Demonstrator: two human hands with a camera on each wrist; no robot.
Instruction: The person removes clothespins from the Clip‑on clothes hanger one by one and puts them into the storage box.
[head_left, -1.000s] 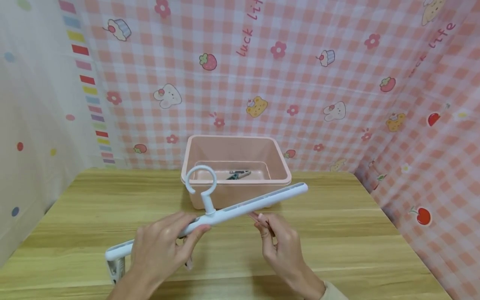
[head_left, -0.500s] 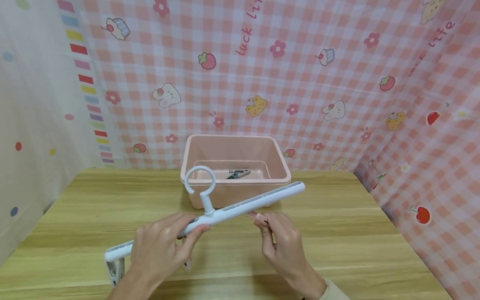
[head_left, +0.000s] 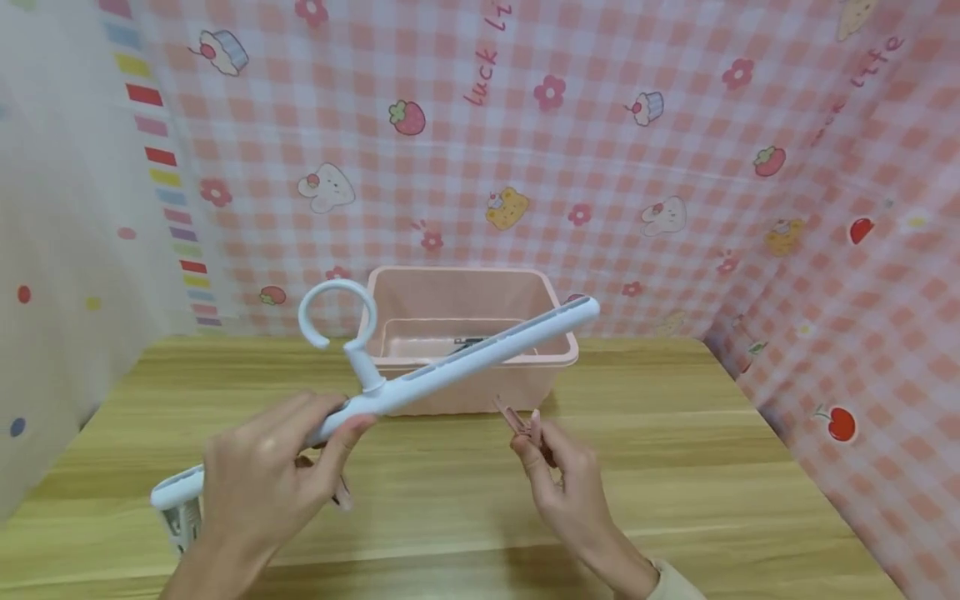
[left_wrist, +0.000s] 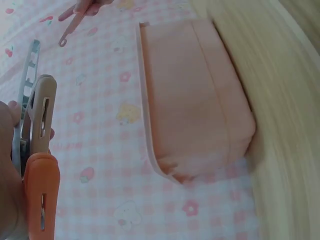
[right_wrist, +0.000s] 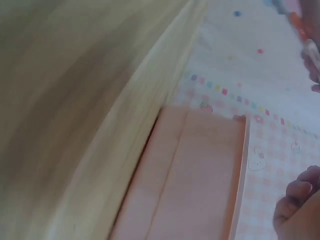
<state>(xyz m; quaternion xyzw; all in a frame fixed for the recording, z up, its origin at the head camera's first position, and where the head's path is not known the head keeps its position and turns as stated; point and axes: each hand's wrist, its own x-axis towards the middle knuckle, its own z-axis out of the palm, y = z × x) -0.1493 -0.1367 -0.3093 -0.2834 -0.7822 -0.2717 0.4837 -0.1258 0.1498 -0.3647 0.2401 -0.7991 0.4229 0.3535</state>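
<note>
My left hand (head_left: 262, 475) grips the bar of a pale blue hanger (head_left: 465, 358) with a ring-shaped hook, tilted with its right end higher. Clips hang under the bar: a grey clip (head_left: 182, 525) at the left end, and an orange clip (left_wrist: 42, 200) and a beige clip (left_wrist: 44, 115) in the left wrist view. My right hand (head_left: 573, 492) pinches a pink clothes clip (head_left: 517, 418) over the table, below and apart from the bar. In the right wrist view my right hand (right_wrist: 300, 210) has curled fingers, and what it holds is hidden there.
A pink plastic bin (head_left: 465, 387) stands at the back of the wooden table (head_left: 637, 467), with dark and grey clips (head_left: 468, 342) inside, partly covered by the hanger bar. Patterned cloth (head_left: 450, 167) hangs behind and at both sides.
The hanger in my left hand has moved left, its hook and right end rising. My right hand stays nearly in place, and the pink clip is now away from the bar.
</note>
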